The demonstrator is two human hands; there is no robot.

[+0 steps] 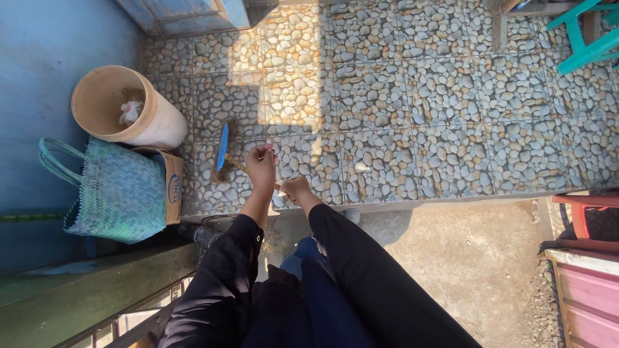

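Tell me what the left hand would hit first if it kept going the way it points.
The left hand points up the frame, away from the person; first it would likely meet the broom head just beside it, though depth is unclear.

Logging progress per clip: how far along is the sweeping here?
Done: the pebble-pattern floor shows no obvious litter. In hand: left hand and right hand both grip the broom, head down by the bin. Left: cannot tell.

A brown cardboard box [171,187] — blue oval label on its side — stands between the woven bag [119,193] and the bin [129,109].
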